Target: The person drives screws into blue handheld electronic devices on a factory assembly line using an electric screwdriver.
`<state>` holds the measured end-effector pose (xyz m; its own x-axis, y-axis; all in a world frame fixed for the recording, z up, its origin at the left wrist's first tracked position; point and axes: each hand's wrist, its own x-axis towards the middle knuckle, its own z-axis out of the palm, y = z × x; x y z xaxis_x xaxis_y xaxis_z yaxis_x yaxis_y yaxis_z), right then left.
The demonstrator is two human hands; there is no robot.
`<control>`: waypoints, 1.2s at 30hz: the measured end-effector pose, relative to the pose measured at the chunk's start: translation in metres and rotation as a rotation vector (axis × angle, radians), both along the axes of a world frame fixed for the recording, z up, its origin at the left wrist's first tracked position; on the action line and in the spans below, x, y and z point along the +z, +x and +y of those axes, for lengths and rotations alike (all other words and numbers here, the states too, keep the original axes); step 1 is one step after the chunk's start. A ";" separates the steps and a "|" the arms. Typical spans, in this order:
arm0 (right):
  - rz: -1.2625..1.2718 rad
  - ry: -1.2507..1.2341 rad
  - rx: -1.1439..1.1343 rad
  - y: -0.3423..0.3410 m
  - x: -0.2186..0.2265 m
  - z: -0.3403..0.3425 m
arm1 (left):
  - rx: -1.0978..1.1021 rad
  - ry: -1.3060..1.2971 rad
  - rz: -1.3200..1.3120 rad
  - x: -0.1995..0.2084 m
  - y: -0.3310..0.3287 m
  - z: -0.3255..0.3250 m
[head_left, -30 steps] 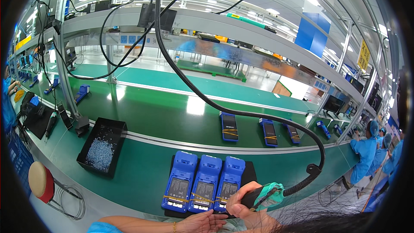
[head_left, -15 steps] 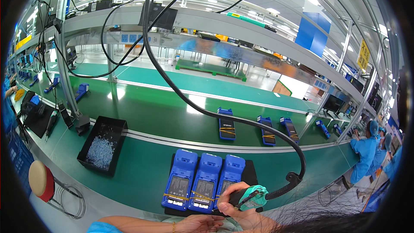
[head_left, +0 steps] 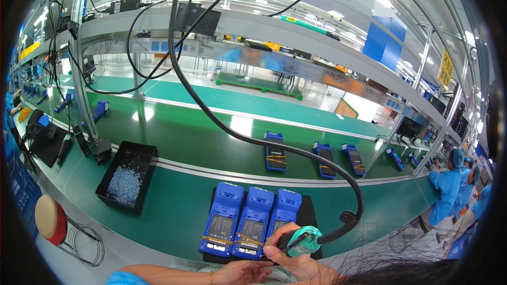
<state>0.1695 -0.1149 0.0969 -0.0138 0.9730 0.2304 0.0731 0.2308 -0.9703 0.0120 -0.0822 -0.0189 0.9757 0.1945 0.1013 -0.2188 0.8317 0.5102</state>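
Observation:
My right hand (head_left: pixel 300 265) grips a dark corded electric screwdriver (head_left: pixel 304 241), whose top end is wrapped in teal and joins a thick black cable. Its tip is hard to make out beside the lower end of the row of blue handheld terminals. My left hand (head_left: pixel 244 273) lies palm up below them, fingers loosely apart; I see nothing held in it. The left terminal (head_left: pixel 221 220), middle terminal (head_left: pixel 253 224) and right terminal (head_left: pixel 287 208) lie back up on a black mat (head_left: pixel 308 216). Batteries and yellow bands show on the first two; my right hand covers the lower right one.
A black bin (head_left: pixel 142 179) of small bluish-white pieces stands left on the green bench. Beyond a metal rail, several banded terminals (head_left: pixel 275 151) lie on the green conveyor (head_left: pixel 222 142). The black cable (head_left: pixel 222 119) arches overhead. A stool (head_left: pixel 46 216) is at left; people in blue (head_left: pixel 446 184) at right.
My right hand and the screwdriver have shifted slightly left, and the cable has swung left with them. The banded terminals on the conveyor have moved a little left.

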 end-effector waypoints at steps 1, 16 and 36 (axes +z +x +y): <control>0.003 0.005 0.012 -0.002 0.002 -0.001 | 0.049 0.096 -0.002 0.001 -0.002 -0.003; -0.073 0.013 -0.024 -0.003 0.000 -0.001 | 0.057 -0.081 0.029 -0.013 -0.006 -0.003; 0.530 0.224 0.084 -0.016 0.030 -0.011 | -0.285 -0.622 -0.529 -0.097 0.015 0.004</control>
<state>0.1532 -0.1263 0.1267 0.0842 0.9002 0.4272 -0.4370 0.4187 -0.7961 0.0267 -0.0786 -0.1163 0.8505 0.1207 0.5120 -0.0400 0.9853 -0.1658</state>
